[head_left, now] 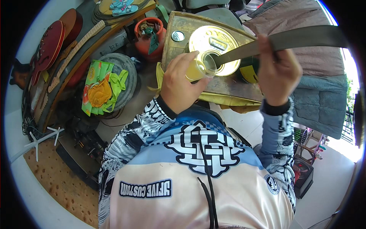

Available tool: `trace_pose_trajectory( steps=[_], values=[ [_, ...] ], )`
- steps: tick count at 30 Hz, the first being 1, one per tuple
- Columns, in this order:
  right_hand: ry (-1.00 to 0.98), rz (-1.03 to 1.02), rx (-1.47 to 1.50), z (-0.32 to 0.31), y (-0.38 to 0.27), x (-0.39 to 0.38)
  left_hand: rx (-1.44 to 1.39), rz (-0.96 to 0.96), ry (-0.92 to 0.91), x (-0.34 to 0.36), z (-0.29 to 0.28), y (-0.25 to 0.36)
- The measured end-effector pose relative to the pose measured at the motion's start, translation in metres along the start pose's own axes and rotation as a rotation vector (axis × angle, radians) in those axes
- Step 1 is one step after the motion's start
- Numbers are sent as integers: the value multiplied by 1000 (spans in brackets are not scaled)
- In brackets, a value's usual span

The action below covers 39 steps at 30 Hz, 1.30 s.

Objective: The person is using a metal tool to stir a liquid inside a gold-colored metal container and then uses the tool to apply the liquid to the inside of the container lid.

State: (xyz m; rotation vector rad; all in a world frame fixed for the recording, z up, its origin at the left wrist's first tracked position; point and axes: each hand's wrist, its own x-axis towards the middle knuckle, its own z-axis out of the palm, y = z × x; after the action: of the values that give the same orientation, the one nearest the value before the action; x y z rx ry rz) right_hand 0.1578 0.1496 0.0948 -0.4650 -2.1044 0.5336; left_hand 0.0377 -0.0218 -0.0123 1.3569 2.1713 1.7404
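A small clear plastic cup w/ yellow stuff (201, 65) is gripped by the left hand (179, 82), just over a round gold tin lid (213, 47). A long flat dark stick (274, 42) is pinched by the right hand (278, 72), its tip in the cup.

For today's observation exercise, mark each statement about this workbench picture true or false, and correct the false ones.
1. The left hand holds a small clear cup of yellowish liquid. True.
2. The right hand grips a long flat dark blade whose narrow end reaches the cup's mouth. True.
3. The large gold-coloured tin can lies on the floor. False: it stands on the wooden board behind the cup.
4. The orange gas cylinder is right of the can. False: it is to its left.
5. A red guitar lies at the far left. True.
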Motion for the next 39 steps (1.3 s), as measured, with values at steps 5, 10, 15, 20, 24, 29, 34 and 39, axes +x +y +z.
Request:
trace_pose_trajectory(
  steps=[5, 10, 15, 20, 24, 29, 34, 39],
  values=[
    [192, 48, -36, -55, -43, 51, 21, 12, -1, 1, 2, -1],
    [-95, -476, -618, -101, -47, 74, 43, 22, -11, 2, 5, 4],
    [34, -125, -413, -60, -68, 51, 22, 26, -19, 8, 9, 8],
    [4, -178, -172, -2, -49, 9, 25, 24, 0, 10, 9, 8],
    [-69, -125, -85, 14, -24, -12, 4, 20, 4, 7, 5, 9],
    [-71, -14, -129, 17, -7, -19, 19, -13, -5, 4, 0, 5],
    [136, 2, 132, 1, -8, 8, 24, -11, -13, -2, -1, -2],
    [172, 38, -291, -76, -53, 66, 39, 31, -1, 1, 0, 0]
  ],
)
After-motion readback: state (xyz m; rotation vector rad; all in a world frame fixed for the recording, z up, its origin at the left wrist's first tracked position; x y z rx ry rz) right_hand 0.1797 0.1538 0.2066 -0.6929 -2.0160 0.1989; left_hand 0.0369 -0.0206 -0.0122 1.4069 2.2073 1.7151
